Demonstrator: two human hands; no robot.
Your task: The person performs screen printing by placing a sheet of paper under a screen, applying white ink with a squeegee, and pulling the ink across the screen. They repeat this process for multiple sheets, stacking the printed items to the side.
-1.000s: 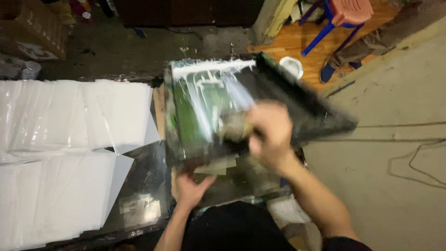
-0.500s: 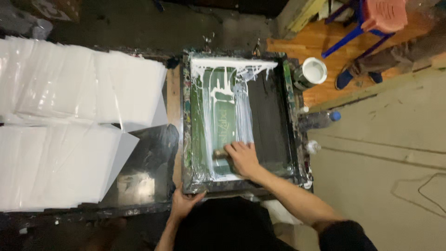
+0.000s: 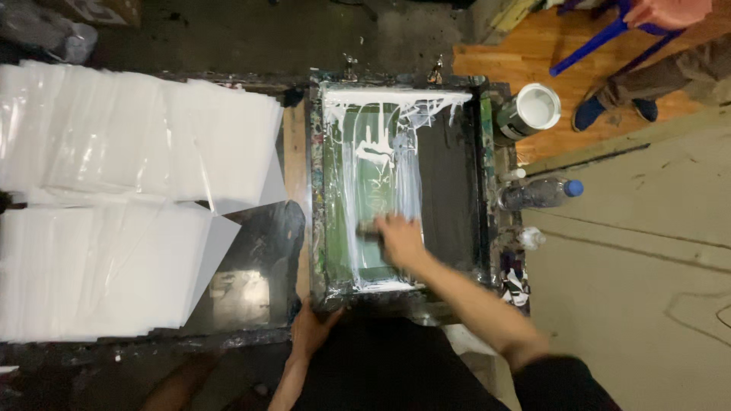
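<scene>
Right now my right hand is clenched around the squeegee, pressing it on the green, white-inked mesh inside the screen frame. My left hand grips the frame's near edge. White sheets lie left; an ink can and bottle sit right.

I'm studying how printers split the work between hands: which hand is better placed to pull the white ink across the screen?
The right hand: it already grips the squeegee on the green mesh, mid-screen. The left hand is at the near edge of the screen frame, seemingly steadying it.
</scene>
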